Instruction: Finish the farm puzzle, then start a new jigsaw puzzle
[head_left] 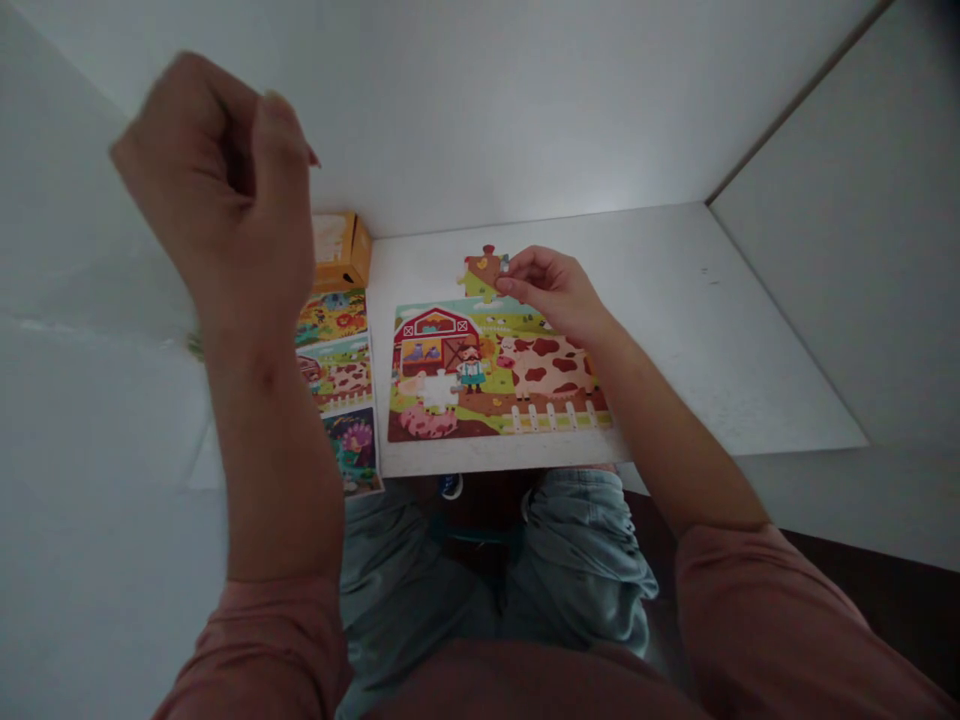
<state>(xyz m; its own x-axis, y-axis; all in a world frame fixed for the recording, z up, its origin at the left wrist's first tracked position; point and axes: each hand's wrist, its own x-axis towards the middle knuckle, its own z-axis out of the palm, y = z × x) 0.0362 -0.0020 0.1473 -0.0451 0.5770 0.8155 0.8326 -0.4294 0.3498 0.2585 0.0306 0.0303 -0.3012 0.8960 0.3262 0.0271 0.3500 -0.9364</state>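
Just above the puzzle's top edge, my right hand (551, 290) pinches a puzzle piece (482, 275) by its right side, between thumb and fingers. The piece is brown and green with a small yellow bird on it. Below lies a farm jigsaw puzzle (487, 400) with a red barn, a farmer, a spotted cow and a white fence. One white, piece-shaped gap (440, 392) shows in its lower left, above the pink pig. My left hand (232, 180) is raised high and close to the camera, curled into a fist, with no object visible in it.
An orange box (349, 250) stands at the back left of the white table (697, 330). In front of it, partly behind my left forearm, lies a picture sheet (346, 390) with several scenes. White walls (525, 110) rise behind the table.
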